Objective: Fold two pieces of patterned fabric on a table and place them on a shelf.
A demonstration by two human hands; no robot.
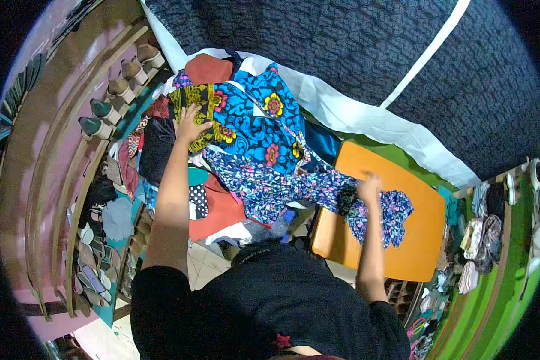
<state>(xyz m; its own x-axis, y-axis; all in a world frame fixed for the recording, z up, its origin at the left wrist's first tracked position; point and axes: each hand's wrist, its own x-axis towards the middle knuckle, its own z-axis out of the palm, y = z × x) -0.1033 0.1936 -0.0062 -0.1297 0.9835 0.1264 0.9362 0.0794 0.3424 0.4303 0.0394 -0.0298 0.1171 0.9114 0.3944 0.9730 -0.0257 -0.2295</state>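
Observation:
My left hand (192, 127) lies with fingers spread on a blue cloth (246, 111) with red and yellow flowers, over its black-and-yellow border (193, 96). A navy garment (255, 180) with small pink and white flowers stretches from the clothes pile across to an orange tabletop (411, 231). Over that table, my right hand (370, 188) is at the garment's bunched part, blurred by motion. Whether its fingers grip the fabric cannot be made out. The garment's far end spreads out beyond my right wrist.
Mixed clothes pile up under the blue cloth, including a red-orange piece (219, 213). Shoes (121, 90) line a rack on the left. A dark patterned sheet (342, 48) with a white edge hangs ahead. Small clothes (480, 240) hang by the green wall at right.

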